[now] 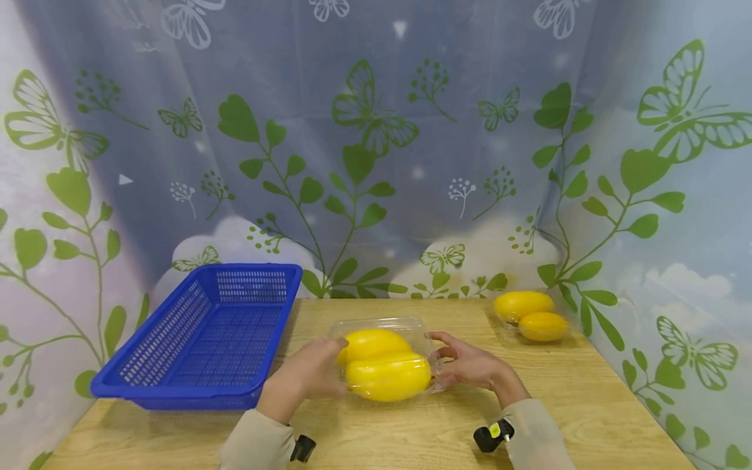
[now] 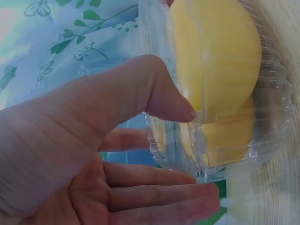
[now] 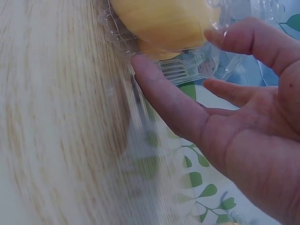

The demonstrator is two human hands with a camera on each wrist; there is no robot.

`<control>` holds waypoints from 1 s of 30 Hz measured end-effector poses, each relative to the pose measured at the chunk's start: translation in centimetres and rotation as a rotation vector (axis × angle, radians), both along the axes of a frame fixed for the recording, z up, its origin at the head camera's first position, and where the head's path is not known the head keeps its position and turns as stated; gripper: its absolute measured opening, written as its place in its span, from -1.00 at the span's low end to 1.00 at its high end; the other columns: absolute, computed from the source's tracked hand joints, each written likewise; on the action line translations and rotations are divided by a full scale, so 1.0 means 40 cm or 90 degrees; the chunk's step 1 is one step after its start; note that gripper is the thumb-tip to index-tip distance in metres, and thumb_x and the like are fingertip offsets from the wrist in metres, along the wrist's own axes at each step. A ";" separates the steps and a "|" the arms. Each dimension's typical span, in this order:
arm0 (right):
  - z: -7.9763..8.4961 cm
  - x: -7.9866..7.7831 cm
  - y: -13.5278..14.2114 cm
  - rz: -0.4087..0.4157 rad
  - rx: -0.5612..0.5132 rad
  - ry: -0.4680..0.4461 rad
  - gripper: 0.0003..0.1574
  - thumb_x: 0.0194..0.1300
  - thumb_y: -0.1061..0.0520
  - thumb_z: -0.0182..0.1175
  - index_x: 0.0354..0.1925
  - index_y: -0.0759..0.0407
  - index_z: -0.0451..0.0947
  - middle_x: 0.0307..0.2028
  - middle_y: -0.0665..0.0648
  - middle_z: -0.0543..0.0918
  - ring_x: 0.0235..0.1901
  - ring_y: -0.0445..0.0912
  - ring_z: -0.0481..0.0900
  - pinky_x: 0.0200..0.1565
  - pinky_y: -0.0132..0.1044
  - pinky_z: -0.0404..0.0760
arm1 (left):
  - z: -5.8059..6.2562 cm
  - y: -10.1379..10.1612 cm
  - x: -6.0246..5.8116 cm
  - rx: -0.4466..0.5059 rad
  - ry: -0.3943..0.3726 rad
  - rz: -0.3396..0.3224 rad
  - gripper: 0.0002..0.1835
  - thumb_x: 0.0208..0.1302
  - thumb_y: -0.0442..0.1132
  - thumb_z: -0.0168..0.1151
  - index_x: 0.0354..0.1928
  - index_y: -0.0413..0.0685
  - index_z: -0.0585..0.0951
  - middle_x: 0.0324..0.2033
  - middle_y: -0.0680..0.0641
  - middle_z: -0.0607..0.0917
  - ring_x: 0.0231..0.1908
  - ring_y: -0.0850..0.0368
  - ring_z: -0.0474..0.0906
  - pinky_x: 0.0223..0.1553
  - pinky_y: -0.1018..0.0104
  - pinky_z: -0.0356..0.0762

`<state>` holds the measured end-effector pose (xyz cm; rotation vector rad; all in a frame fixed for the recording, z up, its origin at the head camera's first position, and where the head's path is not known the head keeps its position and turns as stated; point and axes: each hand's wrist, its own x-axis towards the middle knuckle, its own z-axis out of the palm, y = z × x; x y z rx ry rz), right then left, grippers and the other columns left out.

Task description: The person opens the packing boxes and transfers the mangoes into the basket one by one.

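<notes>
A clear plastic clamshell box (image 1: 413, 324) stands mid-table in the head view, holding two smooth yellow fruits (image 1: 388, 376) that look like mangoes. My left hand (image 1: 305, 378), blurred in the head view, is at the box's left side. In the left wrist view its thumb (image 2: 176, 105) touches the plastic edge while its straight fingers (image 2: 164, 194) lie along the box's side. At the right side is my right hand (image 1: 470, 365), its fingers spread. Its fingertips meet the plastic wall in the right wrist view, where part of the box (image 3: 176, 70) is cut off.
To the left sits a blue plastic basket (image 1: 282, 326) with slotted sides. Another clear box with two yellow fruits (image 1: 525, 305) stands at the back right of the wooden table (image 1: 576, 405). A patterned curtain (image 1: 470, 156) hangs behind and along the sides.
</notes>
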<state>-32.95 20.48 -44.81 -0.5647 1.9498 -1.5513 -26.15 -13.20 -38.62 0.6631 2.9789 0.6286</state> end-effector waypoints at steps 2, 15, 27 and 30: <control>0.000 0.000 0.000 0.001 0.002 0.002 0.16 0.44 0.18 0.29 0.64 0.25 -0.27 0.26 0.43 0.38 -0.11 0.00 0.73 -0.04 -0.13 0.78 | -0.003 0.003 -0.002 -0.001 0.000 0.007 -0.18 -0.18 -0.34 0.55 0.27 -0.38 0.53 -0.03 -0.29 0.75 -0.34 0.04 0.53 -0.08 0.06 0.65; 0.003 0.008 0.001 -0.018 -0.001 0.000 0.12 0.41 0.20 0.31 0.63 0.22 -0.18 0.19 0.38 0.44 -0.17 -0.03 0.72 -0.12 -0.20 0.77 | -0.001 0.012 0.007 -0.005 0.011 0.014 -0.15 -0.22 -0.35 0.57 0.26 -0.35 0.52 -0.47 -0.03 0.59 -0.53 0.13 0.40 -0.36 0.22 0.52; -0.001 0.003 0.004 -0.019 0.003 -0.003 0.10 0.40 0.26 0.27 0.62 0.23 -0.20 0.19 0.38 0.43 -0.15 -0.03 0.71 -0.07 -0.17 0.77 | -0.002 0.013 0.006 -0.004 0.039 0.005 -0.31 -0.28 -0.39 0.54 0.06 -0.33 0.59 -0.45 -0.06 0.61 -0.47 0.09 0.44 -0.34 0.18 0.56; 0.005 0.002 -0.001 -0.008 0.002 -0.001 0.09 0.42 0.26 0.25 0.62 0.23 -0.20 0.18 0.36 0.44 -0.14 -0.04 0.70 -0.07 -0.18 0.77 | -0.003 0.012 0.008 -0.007 0.035 0.014 -0.28 -0.28 -0.39 0.55 0.10 -0.32 0.57 -0.53 -0.02 0.53 -0.52 0.10 0.40 -0.40 0.21 0.50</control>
